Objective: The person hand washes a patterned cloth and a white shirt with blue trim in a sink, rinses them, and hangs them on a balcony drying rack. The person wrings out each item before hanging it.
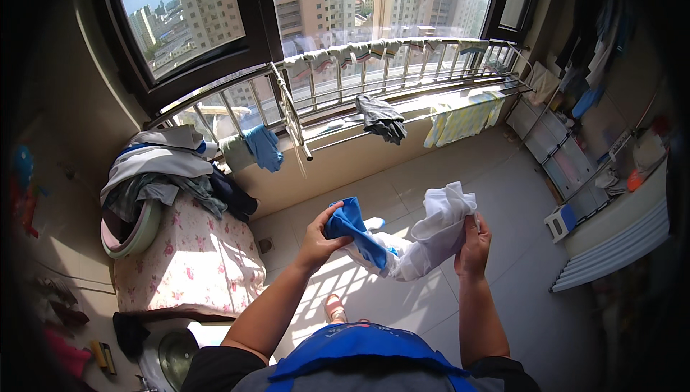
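Note:
A white and blue garment (420, 257) hangs bunched between my two hands, above the tiled floor. My left hand (318, 238) grips its blue part, thumb below and fingers above. At the other end, my right hand (474, 244) is closed on the white fabric, which stands up in folds beside the fingers. The middle of the garment sags between them; its exact kind cannot be told. A blue apron covers my front.
Left, a laundry basin (132, 246) heaped with clothes rests on a flowered cover (183, 262). A metal railing (377, 44) and drying rack ahead carry small cloths, a grey garment (381, 119) and a yellow checked cloth (462, 117). A step stool (560, 222) and a radiator (614, 252) stand right.

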Available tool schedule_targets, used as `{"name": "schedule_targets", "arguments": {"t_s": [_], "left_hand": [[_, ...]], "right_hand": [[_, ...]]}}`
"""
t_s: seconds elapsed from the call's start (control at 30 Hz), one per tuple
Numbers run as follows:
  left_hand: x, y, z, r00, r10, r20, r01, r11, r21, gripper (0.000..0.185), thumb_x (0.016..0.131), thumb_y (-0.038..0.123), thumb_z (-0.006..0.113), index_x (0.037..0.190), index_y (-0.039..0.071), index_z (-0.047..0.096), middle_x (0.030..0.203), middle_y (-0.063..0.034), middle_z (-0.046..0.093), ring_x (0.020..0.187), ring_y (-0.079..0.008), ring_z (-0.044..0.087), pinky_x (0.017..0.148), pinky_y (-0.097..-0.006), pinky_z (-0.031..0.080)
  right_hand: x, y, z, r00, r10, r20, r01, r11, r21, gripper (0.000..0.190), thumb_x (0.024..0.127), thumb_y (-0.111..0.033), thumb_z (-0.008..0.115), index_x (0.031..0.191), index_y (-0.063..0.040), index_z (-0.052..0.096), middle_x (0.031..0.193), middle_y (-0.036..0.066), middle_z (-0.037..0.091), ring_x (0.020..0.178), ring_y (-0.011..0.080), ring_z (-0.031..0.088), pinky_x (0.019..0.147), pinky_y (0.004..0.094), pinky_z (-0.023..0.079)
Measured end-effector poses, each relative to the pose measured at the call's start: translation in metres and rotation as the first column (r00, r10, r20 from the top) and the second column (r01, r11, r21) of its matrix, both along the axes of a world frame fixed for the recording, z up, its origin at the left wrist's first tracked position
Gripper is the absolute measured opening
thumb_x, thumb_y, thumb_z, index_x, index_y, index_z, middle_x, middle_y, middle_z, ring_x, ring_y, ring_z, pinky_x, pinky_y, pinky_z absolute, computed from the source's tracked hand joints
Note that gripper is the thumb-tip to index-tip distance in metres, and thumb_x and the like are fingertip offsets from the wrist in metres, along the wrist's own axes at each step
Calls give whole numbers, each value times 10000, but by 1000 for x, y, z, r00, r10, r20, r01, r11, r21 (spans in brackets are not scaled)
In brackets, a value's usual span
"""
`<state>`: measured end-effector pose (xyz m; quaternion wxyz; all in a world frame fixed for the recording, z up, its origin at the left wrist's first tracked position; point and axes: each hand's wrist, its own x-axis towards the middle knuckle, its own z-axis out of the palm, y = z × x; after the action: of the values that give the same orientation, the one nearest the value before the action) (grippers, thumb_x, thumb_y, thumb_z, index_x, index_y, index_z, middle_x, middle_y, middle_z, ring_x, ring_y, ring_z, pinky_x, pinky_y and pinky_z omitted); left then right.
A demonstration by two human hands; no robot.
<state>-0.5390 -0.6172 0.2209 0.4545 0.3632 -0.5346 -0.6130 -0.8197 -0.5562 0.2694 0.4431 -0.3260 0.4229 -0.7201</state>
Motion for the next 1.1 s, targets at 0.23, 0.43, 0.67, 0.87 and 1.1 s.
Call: {"name": "schedule_targets", "arguments": {"t_s": [0.23,0.43,0.67,0.87,1.1], "left_hand": [[38,-20,-40,973,-49,-224,101,969,223,744,667,139,734,1327,121,392,1222,-121,463,1121,-239,475,942,-358,413],[19,-26,-64,908,-363,209,355,932,77,789,669,321,794,1295,74,382,1227,-129,463,1148,-253,442,979,-361,358],[75,-29,-94,961,170,-219,-105,954,281,435,800,192,670,1178,48,511,1102,-72,560,1011,-174,534,901,-319,424],[100,-14,-75,853,397,-338,-252,882,399,522,762,98,674,1232,39,455,1109,-62,562,1042,-177,533,909,-316,417],[100,29,-54,421,898,-124,-780,429,455,597,720,49,658,1269,52,426,1205,-72,521,1136,-222,479,1004,-351,337]], "right_hand": [[47,-46,25,943,129,-307,-127,992,25,191,930,-160,510,980,-3,608,811,17,605,733,74,537,671,212,436],[153,-71,6,625,543,-561,-470,835,285,239,874,-165,599,1056,-10,600,917,63,628,826,125,568,768,269,460],[96,-200,-55,670,587,-454,-386,798,462,807,689,-331,770,1344,-94,363,1358,143,386,1215,281,412,994,432,342],[5,-341,-110,263,232,-937,202,936,288,915,646,-471,755,1350,-67,333,1322,227,368,1216,359,379,1008,404,334],[12,-464,-137,107,476,-873,386,789,478,1055,579,-550,753,1420,-330,155,1453,225,148,1309,404,243,995,468,356]]}}
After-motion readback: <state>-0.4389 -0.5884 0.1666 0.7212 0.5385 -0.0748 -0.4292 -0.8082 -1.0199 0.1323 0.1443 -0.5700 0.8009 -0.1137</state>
